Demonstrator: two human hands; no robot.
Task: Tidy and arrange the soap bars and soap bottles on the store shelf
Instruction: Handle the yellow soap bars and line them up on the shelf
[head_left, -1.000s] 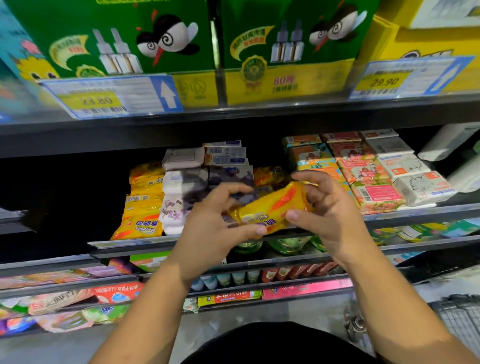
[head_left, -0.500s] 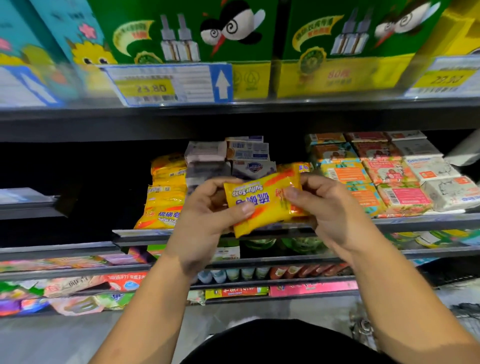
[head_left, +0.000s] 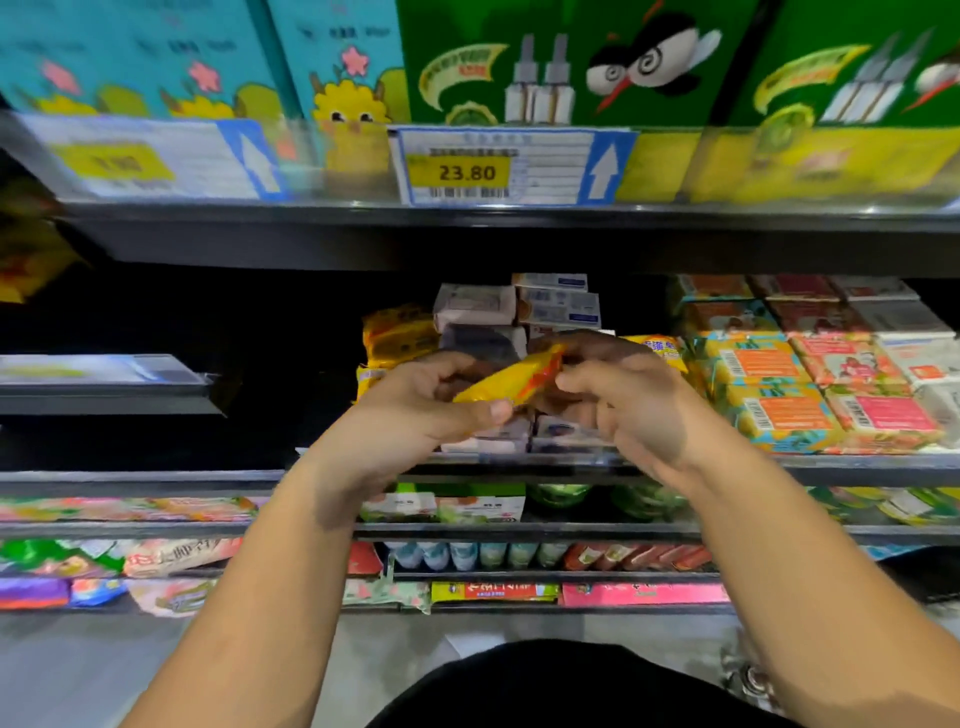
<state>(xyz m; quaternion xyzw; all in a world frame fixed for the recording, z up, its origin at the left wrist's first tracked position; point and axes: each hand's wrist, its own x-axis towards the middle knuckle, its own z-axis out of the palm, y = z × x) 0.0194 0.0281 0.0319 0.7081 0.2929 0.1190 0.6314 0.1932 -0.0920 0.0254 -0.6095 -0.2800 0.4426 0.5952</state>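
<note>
A yellow sulfur soap bar (head_left: 511, 376) in a yellow and orange wrapper is held in front of the middle shelf (head_left: 675, 460). My left hand (head_left: 421, 410) pinches its lower left end between thumb and fingers. My right hand (head_left: 623, 400) grips its upper right end with curled fingers. Behind the hands, a stack of the same yellow soap bars (head_left: 397, 335) stands at the left. White and grey soap packs (head_left: 475, 304) lie piled in the centre, partly hidden by my hands.
Orange, pink and white boxed soaps (head_left: 810, 374) fill the shelf's right side. Green boxes (head_left: 571, 62) and a 23.80 price tag (head_left: 498, 166) sit above. Small bottles (head_left: 467, 553) and packets line the lower shelves. The shelf's left part is dark.
The camera view has shifted left. Both hands have tilted the yellow bar from face-on to nearly edge-on and moved it closer to the shelf.
</note>
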